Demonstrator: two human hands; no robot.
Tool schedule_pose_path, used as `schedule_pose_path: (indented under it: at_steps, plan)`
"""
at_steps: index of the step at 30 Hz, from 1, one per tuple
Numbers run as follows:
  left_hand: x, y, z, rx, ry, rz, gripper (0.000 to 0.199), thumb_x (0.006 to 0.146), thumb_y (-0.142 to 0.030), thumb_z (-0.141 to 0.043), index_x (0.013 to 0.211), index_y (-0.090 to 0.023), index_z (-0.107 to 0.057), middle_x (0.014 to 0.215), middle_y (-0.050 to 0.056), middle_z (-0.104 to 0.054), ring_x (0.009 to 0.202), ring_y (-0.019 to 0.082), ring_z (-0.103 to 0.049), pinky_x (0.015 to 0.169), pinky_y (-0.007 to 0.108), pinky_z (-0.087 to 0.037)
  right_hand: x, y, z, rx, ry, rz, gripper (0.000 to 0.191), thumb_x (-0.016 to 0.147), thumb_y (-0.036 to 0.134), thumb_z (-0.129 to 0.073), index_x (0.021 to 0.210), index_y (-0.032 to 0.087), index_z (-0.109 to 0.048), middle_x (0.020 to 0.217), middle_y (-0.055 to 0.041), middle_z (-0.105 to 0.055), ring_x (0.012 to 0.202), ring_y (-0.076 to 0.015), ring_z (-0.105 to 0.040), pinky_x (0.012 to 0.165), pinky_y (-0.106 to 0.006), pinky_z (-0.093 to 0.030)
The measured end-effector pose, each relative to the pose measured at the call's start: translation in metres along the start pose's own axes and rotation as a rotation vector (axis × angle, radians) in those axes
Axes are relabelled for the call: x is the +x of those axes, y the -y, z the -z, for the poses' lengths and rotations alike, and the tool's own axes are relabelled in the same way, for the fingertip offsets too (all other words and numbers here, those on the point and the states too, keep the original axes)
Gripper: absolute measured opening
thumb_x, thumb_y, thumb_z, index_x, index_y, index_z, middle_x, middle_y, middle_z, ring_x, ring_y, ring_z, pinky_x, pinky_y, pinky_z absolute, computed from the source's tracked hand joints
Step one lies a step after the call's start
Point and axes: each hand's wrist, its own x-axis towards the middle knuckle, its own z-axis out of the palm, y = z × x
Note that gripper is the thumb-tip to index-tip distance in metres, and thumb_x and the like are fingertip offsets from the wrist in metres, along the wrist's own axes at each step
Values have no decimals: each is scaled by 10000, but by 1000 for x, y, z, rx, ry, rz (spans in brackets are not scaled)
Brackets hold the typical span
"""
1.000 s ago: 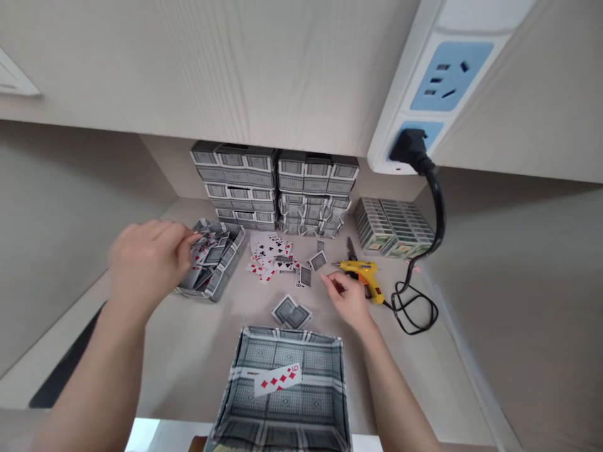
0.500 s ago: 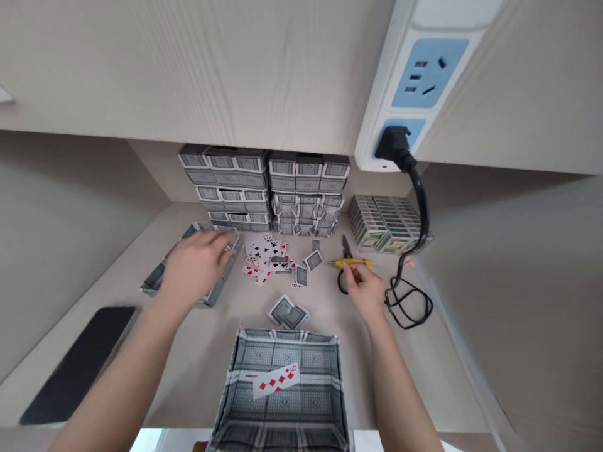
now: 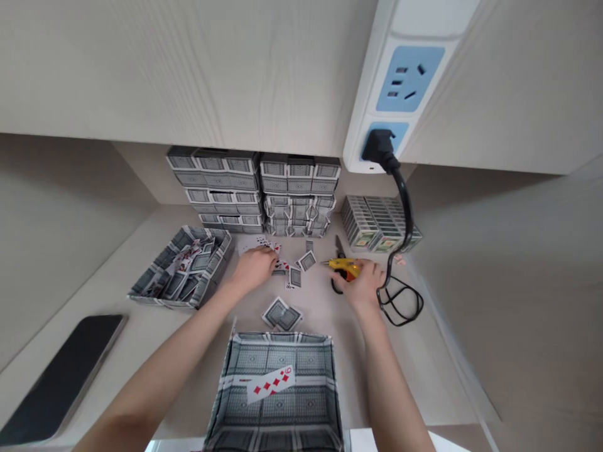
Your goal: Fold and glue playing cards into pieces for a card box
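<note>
My left hand (image 3: 254, 270) is over a loose pile of playing cards (image 3: 282, 265), its bent fingers pressed together at the cards; whatever is in the fingertips is hidden. My right hand (image 3: 363, 285) is closed around a yellow glue gun (image 3: 338, 263), its nozzle pointing left. Black-handled scissors (image 3: 340, 248) lie under and beside the gun. In front of me stands an open box made of patterned playing cards (image 3: 306, 411), with a folded red-diamond card strip (image 3: 271, 384) inside. Two overlapping face-down cards (image 3: 282, 314) rest just behind the box.
An open card-built tray (image 3: 141, 292) holding many cards stands at left, near a dark phone (image 3: 66, 376). Stacked card-built boxes (image 3: 217, 188) line the back wall. Card packs (image 3: 377, 220) sit back right. A black cable (image 3: 404, 201) runs from the power strip (image 3: 400, 81).
My left hand has moved right, from over the tray to the card pile, uncovering the tray's cards. My right hand has turned the glue gun and taken it further into the palm.
</note>
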Motion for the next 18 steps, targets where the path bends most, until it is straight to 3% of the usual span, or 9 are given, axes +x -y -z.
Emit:
schedule_pose_path:
  at_steps: [3, 7, 9, 12, 15, 18]
  plan:
    - [-1, 1, -3, 76, 6, 78, 269, 846, -305, -359, 912, -160, -576, 782, 123, -653, 738, 240, -619, 652, 311, -419, -5, -16, -12, -69, -46, -94, 613, 466, 575, -691, 906, 183, -524, 888, -162, -544, 810, -310, -486, 656, -426, -382]
    - [-7, 4, -10, -185, 33, 159, 283, 871, -327, -320, 1065, -188, -471, 611, 29, -629, 589, 182, -613, 593, 259, -419, -10, -33, -27, -133, 9, -146, 576, 491, 528, -690, 902, 168, -509, 786, -133, -565, 743, -298, -518, 624, -415, -392]
    - [-10, 5, -16, -364, 20, 154, 254, 856, -329, -355, 1050, -212, -469, 607, -1, -629, 557, 158, -606, 587, 244, -428, -11, -39, -30, -194, 35, -183, 532, 524, 527, -667, 872, 152, -521, 727, -127, -570, 700, -292, -532, 599, -402, -395]
    - [-13, 7, -24, -510, -67, 156, 192, 798, -331, -452, 924, -211, -535, 717, 10, -655, 613, 148, -613, 606, 240, -444, -11, -46, -30, -183, 54, -117, 460, 551, 535, -632, 812, 168, -541, 694, -106, -580, 663, -265, -547, 595, -378, -406]
    - [-15, 7, -29, -556, -158, 149, 143, 765, -305, -496, 821, -188, -556, 830, 36, -659, 732, 153, -613, 680, 252, -448, -10, -50, -25, -172, 160, -35, 428, 547, 537, -618, 774, 179, -555, 651, -79, -585, 637, -252, -560, 601, -371, -421]
    - [-18, 5, -32, -516, -157, 181, 151, 791, -318, -468, 838, -183, -514, 764, 34, -638, 686, 160, -601, 639, 263, -437, -5, -48, -19, -212, 291, -79, 416, 565, 508, -599, 797, 164, -571, 643, -74, -598, 647, -258, -575, 611, -373, -434]
